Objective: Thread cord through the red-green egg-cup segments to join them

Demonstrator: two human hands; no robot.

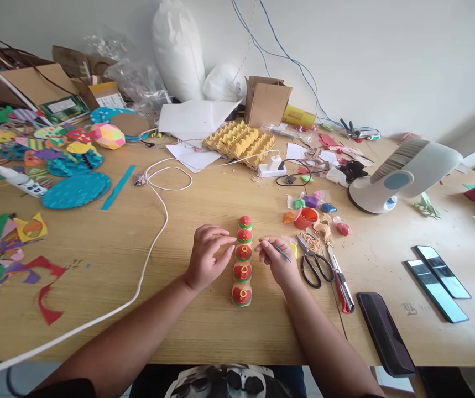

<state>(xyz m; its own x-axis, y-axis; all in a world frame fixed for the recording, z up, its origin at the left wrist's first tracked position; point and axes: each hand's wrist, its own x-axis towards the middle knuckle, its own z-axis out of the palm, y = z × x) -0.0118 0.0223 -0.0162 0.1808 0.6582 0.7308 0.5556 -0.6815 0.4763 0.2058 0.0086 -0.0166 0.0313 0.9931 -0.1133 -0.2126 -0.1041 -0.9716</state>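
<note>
A strip of egg-carton cups (pixel 243 272) stands upright in a row on the table in front of me. Each cup has a red and green clay cap with small yellow details. To its left is my left hand (pixel 212 254), thumb and fingers apart, fingertips close to the second and third caps. My right hand (pixel 276 257), on the other side, pinches a thin blue stick-shaped tool (pixel 282 253) whose far end points down to the right. Whether the left fingertips touch a cap, I cannot tell.
Right of the strip lie scissors (pixel 316 262), a red utility knife (pixel 342 282), clay packets and phones (pixel 386 333). A white fan (pixel 403 171) stands behind them. Yellow egg cartons (pixel 241 142) are at the back. A white cable (pixel 148 260) and paper scraps (pixel 50 290) lie left.
</note>
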